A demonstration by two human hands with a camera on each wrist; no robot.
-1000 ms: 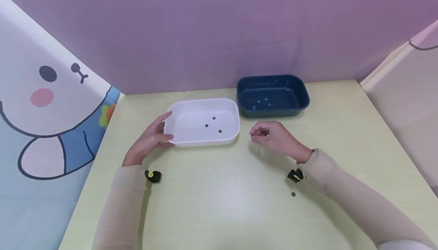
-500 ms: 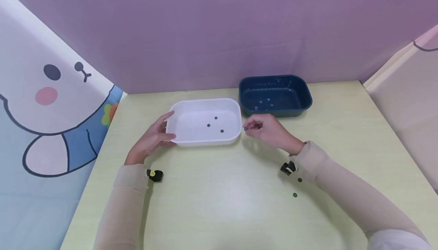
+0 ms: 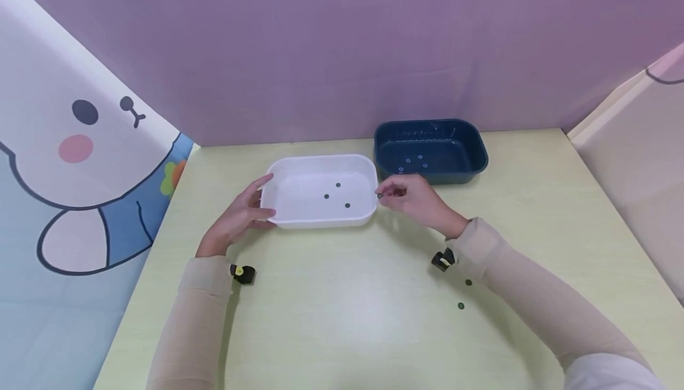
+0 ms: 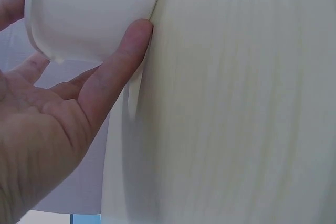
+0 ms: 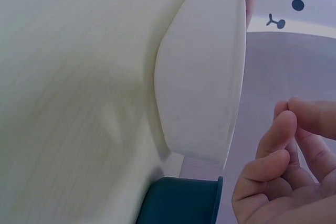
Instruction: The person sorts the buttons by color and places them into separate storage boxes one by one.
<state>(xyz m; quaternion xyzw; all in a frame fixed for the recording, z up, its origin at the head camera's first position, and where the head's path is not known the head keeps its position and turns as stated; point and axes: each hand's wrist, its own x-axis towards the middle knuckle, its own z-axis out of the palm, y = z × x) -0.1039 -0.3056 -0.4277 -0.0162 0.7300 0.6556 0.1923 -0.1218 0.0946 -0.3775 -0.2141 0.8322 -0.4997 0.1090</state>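
Observation:
My left hand [image 3: 237,219] holds the left end of a white rectangular tray [image 3: 294,221], its thumb at the near corner and its fingers spread along the end. In the left wrist view the thumb [image 4: 123,59] lies against the tray wall. Three small dark green discs lie inside the tray, one being the disc [image 3: 347,205] nearest the front. Beside the tray's right rim, my right hand [image 3: 414,200] pinches another small dark green disc [image 3: 380,196] between thumb and fingertips. The right wrist view shows those fingertips [image 5: 283,124] above the rim level, the disc hardly visible there.
A dark blue tray [image 3: 470,175] stands behind the right hand, with several small ring-like discs [image 3: 420,157] in it. Two dark discs lie on the table near the right sleeve, a farther disc [image 3: 468,282] and a nearer disc [image 3: 461,306]. A purple cloth wall [image 3: 331,57] rises behind.
My right hand has moved left and away from me, bringing its disc to the white tray's right rim. A second disc on the table has come out from behind the right wrist. The left hand stays put.

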